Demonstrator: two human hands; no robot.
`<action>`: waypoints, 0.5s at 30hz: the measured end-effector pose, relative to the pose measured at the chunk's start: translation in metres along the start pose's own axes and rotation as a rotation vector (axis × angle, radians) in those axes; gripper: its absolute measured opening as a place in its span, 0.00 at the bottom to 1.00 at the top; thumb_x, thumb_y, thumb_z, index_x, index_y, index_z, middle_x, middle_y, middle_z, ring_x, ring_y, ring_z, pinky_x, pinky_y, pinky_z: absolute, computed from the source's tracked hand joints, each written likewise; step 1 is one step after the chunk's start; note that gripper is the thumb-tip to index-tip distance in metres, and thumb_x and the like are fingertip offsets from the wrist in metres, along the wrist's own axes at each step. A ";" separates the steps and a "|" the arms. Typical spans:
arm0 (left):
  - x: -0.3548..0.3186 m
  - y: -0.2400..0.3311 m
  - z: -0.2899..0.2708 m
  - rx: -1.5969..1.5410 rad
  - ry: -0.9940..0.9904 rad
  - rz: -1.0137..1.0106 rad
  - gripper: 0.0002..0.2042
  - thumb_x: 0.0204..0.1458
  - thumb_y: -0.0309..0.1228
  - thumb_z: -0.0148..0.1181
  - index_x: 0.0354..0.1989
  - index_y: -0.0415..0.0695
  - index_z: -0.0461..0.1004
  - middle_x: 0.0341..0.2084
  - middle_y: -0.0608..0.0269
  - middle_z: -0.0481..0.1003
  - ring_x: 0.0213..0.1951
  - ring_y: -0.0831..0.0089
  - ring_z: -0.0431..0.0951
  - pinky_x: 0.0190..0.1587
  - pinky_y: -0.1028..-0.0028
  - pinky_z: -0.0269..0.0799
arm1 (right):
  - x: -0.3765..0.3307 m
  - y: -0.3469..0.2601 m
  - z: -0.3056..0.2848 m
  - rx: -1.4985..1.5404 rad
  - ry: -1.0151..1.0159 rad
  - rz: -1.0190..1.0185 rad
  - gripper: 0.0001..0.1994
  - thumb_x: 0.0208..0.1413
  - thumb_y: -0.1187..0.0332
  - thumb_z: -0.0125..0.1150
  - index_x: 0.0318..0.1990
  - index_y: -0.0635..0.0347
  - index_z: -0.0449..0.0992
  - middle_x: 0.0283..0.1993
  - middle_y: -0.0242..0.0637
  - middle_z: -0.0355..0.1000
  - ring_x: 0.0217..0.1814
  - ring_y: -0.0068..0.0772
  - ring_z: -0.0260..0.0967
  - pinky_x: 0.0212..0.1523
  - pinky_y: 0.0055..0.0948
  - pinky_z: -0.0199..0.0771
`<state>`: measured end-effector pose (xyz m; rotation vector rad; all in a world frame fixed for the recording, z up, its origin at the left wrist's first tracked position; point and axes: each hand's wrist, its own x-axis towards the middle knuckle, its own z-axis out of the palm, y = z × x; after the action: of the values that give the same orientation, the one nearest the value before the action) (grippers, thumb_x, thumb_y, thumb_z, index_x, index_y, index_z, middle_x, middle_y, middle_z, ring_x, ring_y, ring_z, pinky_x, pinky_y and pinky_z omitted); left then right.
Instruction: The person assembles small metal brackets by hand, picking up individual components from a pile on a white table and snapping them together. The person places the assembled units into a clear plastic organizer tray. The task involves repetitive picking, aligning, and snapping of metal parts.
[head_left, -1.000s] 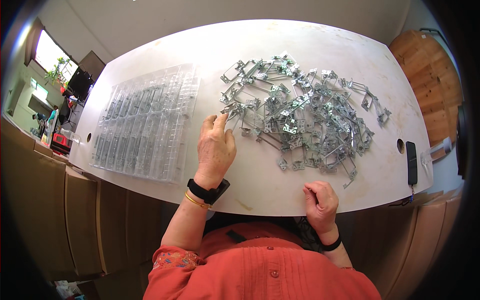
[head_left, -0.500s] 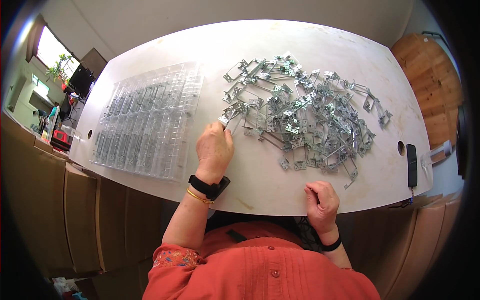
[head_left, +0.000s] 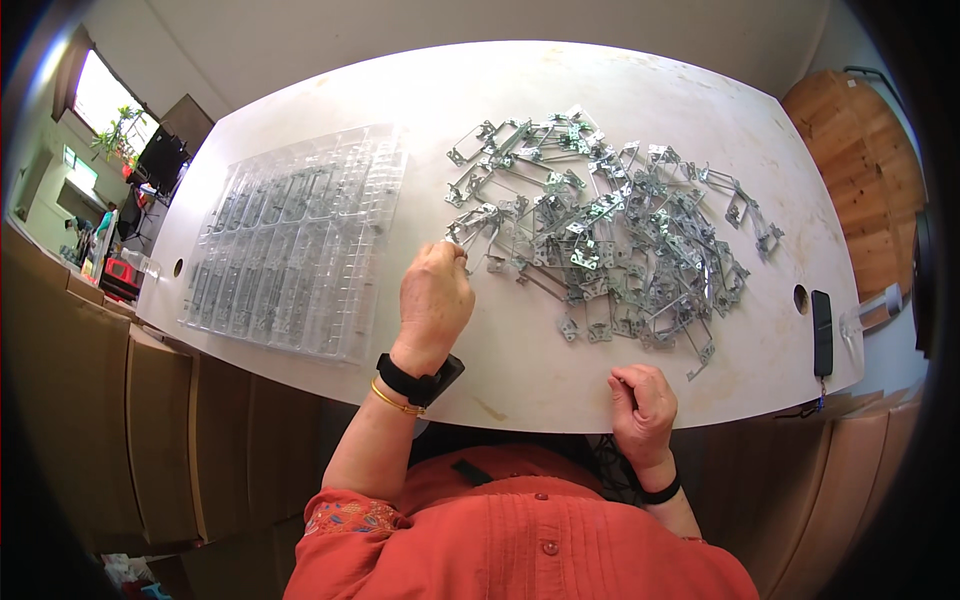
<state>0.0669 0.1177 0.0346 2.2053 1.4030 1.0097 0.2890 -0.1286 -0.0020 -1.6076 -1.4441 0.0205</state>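
Observation:
My left hand (head_left: 437,300) is at the near left edge of a heap of silver metal brackets (head_left: 640,245). Its thumb and fingertips are pinched on the end of one thin metal bracket (head_left: 477,232), whose rest lies against the heap; the fingers partly hide the grip. At the table's near edge, my right hand (head_left: 645,408) rests with its fingers curled in toward the thumb, and nothing shows in it. Left of my left hand lies a clear plastic tray (head_left: 345,300) with long compartments, many of which hold similar metal pieces.
The pale table (head_left: 560,390) has curved edges and a round hole (head_left: 801,298) at the right. Beside that hole lies a black phone-like device (head_left: 823,333) with a cord. A round wooden board (head_left: 850,160) leans at the far right. Cardboard boxes (head_left: 160,430) line the near left side.
My left hand has shifted very slightly right and turned a little, with its fingertips still at the bracket's end. The right hand and the heap look unmoved.

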 end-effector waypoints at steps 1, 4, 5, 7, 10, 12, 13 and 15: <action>-0.001 0.001 0.000 -0.037 -0.018 0.004 0.07 0.67 0.23 0.63 0.43 0.32 0.84 0.36 0.45 0.85 0.36 0.53 0.85 0.43 0.58 0.79 | 0.000 -0.001 0.000 0.000 -0.002 0.001 0.10 0.62 0.82 0.74 0.47 0.61 0.83 0.43 0.43 0.80 0.38 0.41 0.79 0.38 0.34 0.78; -0.004 0.013 -0.010 -0.149 -0.131 -0.096 0.08 0.67 0.23 0.63 0.44 0.31 0.85 0.32 0.48 0.85 0.32 0.67 0.83 0.38 0.65 0.77 | -0.002 -0.002 0.000 -0.004 0.001 0.046 0.11 0.59 0.80 0.75 0.47 0.60 0.83 0.42 0.43 0.81 0.42 0.49 0.80 0.43 0.41 0.81; -0.004 0.020 -0.014 -0.187 -0.179 -0.147 0.08 0.67 0.23 0.63 0.45 0.31 0.86 0.31 0.50 0.85 0.31 0.71 0.82 0.37 0.67 0.76 | -0.003 -0.002 0.000 -0.004 0.004 0.045 0.11 0.59 0.80 0.75 0.47 0.60 0.83 0.42 0.43 0.81 0.42 0.49 0.80 0.43 0.41 0.81; -0.007 0.027 -0.020 -0.236 -0.269 -0.207 0.09 0.66 0.23 0.63 0.45 0.30 0.86 0.30 0.55 0.85 0.31 0.77 0.79 0.35 0.70 0.74 | -0.002 -0.002 0.001 -0.002 0.005 0.044 0.11 0.59 0.80 0.75 0.47 0.60 0.83 0.42 0.44 0.81 0.42 0.49 0.80 0.43 0.41 0.81; -0.017 0.032 -0.027 -0.359 -0.366 -0.243 0.09 0.67 0.24 0.63 0.46 0.30 0.86 0.29 0.63 0.83 0.30 0.80 0.76 0.34 0.72 0.72 | -0.002 -0.004 0.000 0.000 -0.003 0.054 0.10 0.59 0.80 0.75 0.46 0.60 0.83 0.42 0.44 0.81 0.42 0.50 0.80 0.43 0.41 0.80; -0.028 0.033 -0.033 -0.438 -0.427 -0.251 0.09 0.68 0.25 0.63 0.46 0.31 0.86 0.28 0.66 0.82 0.29 0.82 0.74 0.33 0.73 0.71 | -0.001 -0.003 0.000 0.002 0.001 0.042 0.10 0.59 0.81 0.75 0.46 0.61 0.83 0.42 0.44 0.81 0.42 0.50 0.80 0.43 0.42 0.80; -0.036 0.034 -0.038 -0.465 -0.458 -0.256 0.10 0.69 0.26 0.63 0.47 0.31 0.85 0.28 0.68 0.80 0.29 0.82 0.73 0.33 0.73 0.70 | -0.002 -0.001 0.001 0.006 0.001 0.035 0.10 0.59 0.81 0.75 0.46 0.61 0.83 0.42 0.45 0.81 0.42 0.50 0.80 0.43 0.42 0.80; -0.046 0.035 -0.045 -0.500 -0.517 -0.278 0.10 0.70 0.27 0.63 0.48 0.31 0.85 0.27 0.70 0.78 0.29 0.84 0.71 0.32 0.73 0.69 | -0.001 0.000 0.002 0.002 0.011 0.020 0.10 0.60 0.81 0.74 0.46 0.61 0.83 0.42 0.45 0.81 0.41 0.49 0.80 0.42 0.41 0.80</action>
<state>0.0450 0.0572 0.0700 1.6804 1.0392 0.5542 0.2881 -0.1279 -0.0035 -1.6188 -1.4195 0.0247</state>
